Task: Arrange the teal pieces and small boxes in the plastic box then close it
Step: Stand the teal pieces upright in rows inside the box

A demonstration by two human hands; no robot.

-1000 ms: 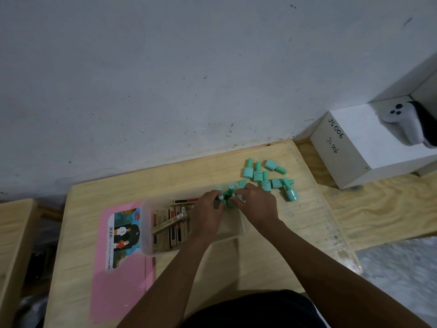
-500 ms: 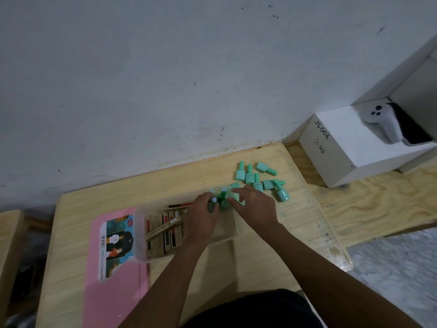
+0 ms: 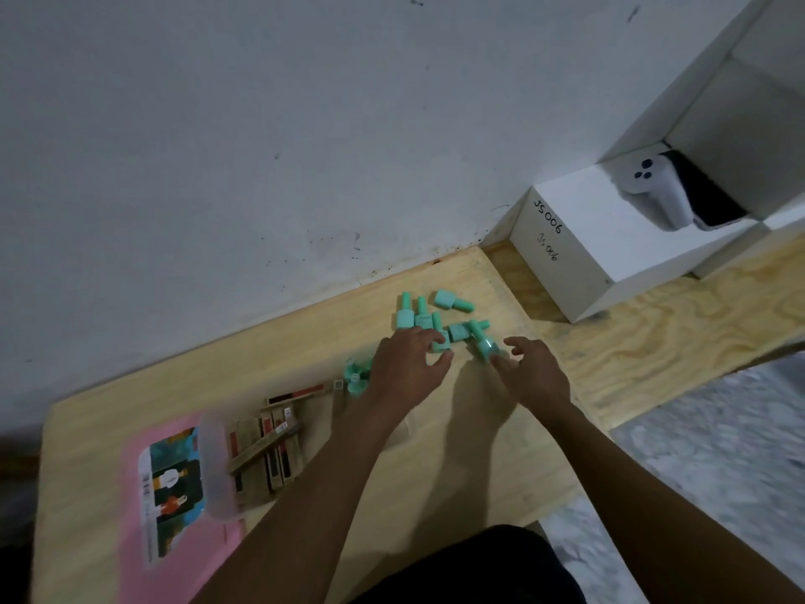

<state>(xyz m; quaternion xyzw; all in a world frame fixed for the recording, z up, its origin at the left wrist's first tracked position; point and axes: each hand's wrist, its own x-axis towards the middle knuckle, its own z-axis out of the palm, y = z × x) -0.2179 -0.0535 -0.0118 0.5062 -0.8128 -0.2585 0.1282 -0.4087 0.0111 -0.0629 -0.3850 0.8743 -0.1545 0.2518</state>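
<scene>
Teal pieces [image 3: 440, 320]: loose cluster on desk [image 3: 435, 451], beyond plastic box [image 3: 218, 468] holding small boxes [image 3: 265, 446]. Left hand [image 3: 403, 370] fingers spread over one piece, right hand [image 3: 533, 370] pinching another. Risk: nudged pieces likely roll off.

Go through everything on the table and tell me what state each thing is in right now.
Plastic box: open, no lid on it.
Small boxes: in the box, one lying slantwise on top.
Teal pieces in box: a few at its far end.
Loose teal pieces: on the table, mostly lying down.
Left hand: fingers spread over the loose pieces.
Right hand: fingertips at one teal piece.
</scene>
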